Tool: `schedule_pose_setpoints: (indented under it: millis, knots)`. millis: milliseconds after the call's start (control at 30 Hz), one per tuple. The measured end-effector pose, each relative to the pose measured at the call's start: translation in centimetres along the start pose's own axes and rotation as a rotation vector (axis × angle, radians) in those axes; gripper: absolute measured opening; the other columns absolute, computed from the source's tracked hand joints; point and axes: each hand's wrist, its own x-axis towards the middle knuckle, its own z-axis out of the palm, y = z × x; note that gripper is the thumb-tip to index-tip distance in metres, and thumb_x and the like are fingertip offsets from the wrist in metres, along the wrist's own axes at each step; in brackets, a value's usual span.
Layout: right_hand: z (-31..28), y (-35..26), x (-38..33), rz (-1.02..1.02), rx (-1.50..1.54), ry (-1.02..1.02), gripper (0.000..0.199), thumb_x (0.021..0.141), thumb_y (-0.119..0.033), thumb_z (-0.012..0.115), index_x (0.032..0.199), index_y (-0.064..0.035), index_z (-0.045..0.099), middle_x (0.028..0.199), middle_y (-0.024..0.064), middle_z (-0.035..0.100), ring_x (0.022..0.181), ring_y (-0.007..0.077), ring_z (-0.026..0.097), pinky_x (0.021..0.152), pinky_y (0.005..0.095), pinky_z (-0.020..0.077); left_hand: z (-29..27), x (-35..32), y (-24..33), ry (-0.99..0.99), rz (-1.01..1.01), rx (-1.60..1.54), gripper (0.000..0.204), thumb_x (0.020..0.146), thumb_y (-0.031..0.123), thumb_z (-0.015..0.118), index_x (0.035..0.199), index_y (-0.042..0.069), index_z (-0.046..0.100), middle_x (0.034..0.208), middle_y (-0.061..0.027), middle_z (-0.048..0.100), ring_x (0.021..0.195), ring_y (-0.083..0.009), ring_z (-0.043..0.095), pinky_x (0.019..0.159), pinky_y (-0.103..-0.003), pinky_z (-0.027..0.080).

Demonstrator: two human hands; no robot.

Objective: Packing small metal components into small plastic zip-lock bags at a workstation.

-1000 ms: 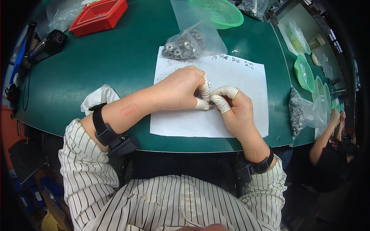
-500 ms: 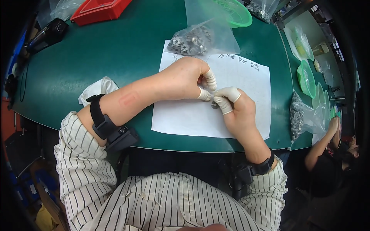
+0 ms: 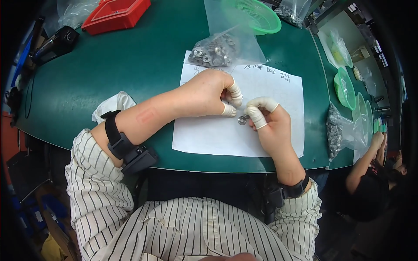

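1. Clearly, the right hand (image 3: 274, 124) pinches a small metal disc (image 3: 242, 120) between covered fingertips; the disc is at about 8 o'clock from those tips, above the white sheet (image 3: 209, 137).
2. The left hand (image 3: 210, 93) is half curled at the disc's 10 to 11 o'clock, with a gap between thumb and forefinger — whether its folded fingers hold anything, I cannot tell.
3. White finger covers (image 3: 258, 118) show on both hands.
4. From the disc, a clear bag of metal parts (image 3: 214, 51) lies at 11 o'clock, overlapping the sheet's far edge; a green basket (image 3: 275, 26) is between 12 and 1.
5. Further out — a red tray (image 3: 93, 28) at 10 and a white cloth (image 3: 109, 106) at 9.
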Motion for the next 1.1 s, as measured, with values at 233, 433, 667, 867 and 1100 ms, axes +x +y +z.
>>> schedule_pose_setpoints:
  millis: [233, 433, 667, 867, 1100]
  knots:
    - [-0.7, -0.5, 0.8, 0.120, 0.259, 0.157, 0.013, 0.091, -0.010, 0.057, 0.102, -0.0042, 0.056, 0.082, 0.0031, 0.062, 0.062, 0.0046, 0.051, 0.052, 0.0176, 0.0395, 0.8, 0.0, 0.7, 0.032, 0.002, -0.020, 0.018, 0.071, 0.006, 0.075, 0.084, 0.002, 0.065, 0.080, -0.0038, 0.059, 0.077, -0.0124, 0.060, 0.071, -0.025, 0.049]
    - [-1.0, -0.7, 1.2, 0.087, 0.249, 0.189, 0.012, 0.091, -0.012, 0.057, 0.100, -0.0053, 0.056, 0.081, 0.0018, 0.061, 0.061, 0.0035, 0.049, 0.051, 0.0166, 0.0383, 1.5, -0.4, 2.3, -0.043, 0.193, 0.357, 0.018, 0.073, 0.010, 0.075, 0.086, 0.002, 0.065, 0.077, -0.0028, 0.059, 0.077, -0.0119, 0.060, 0.069, -0.025, 0.048]
    - [-1.9, -0.2, 1.8, 0.072, 0.279, 0.286, 0.011, 0.090, -0.013, 0.058, 0.097, -0.0050, 0.057, 0.079, 0.0006, 0.060, 0.059, 0.0033, 0.048, 0.049, 0.0168, 0.0373, -0.7, -0.2, 2.1, 0.041, -0.181, -0.135, 0.017, 0.076, 0.008, 0.072, 0.090, 0.001, 0.065, 0.079, -0.0031, 0.063, 0.074, -0.0099, 0.058, 0.066, -0.024, 0.047]
    - [-1.5, 0.4, 2.2, 0.045, 0.256, 0.293, 0.010, 0.089, -0.014, 0.059, 0.093, -0.0040, 0.058, 0.075, 0.0004, 0.059, 0.056, 0.0044, 0.048, 0.048, 0.0184, 0.0373, -1.5, 1.5, 1.2, 0.067, -0.149, 0.215, 0.025, 0.077, 0.006, 0.071, 0.101, 0.000, 0.065, 0.083, -0.0047, 0.065, 0.074, -0.0090, 0.058, 0.066, -0.024, 0.047]
    - [-1.5, 0.9, 2.5, -0.025, 0.201, 0.325, 0.009, 0.086, -0.010, 0.060, 0.087, -0.0011, 0.059, 0.069, 0.0019, 0.060, 0.057, 0.0078, 0.052, 0.054, 0.0229, 0.0434, -1.5, 2.4, 2.8, -0.021, -0.154, 0.423, 0.029, 0.077, 0.007, 0.072, 0.104, 0.000, 0.063, 0.077, -0.0033, 0.062, 0.070, -0.0090, 0.057, 0.065, -0.025, 0.047]
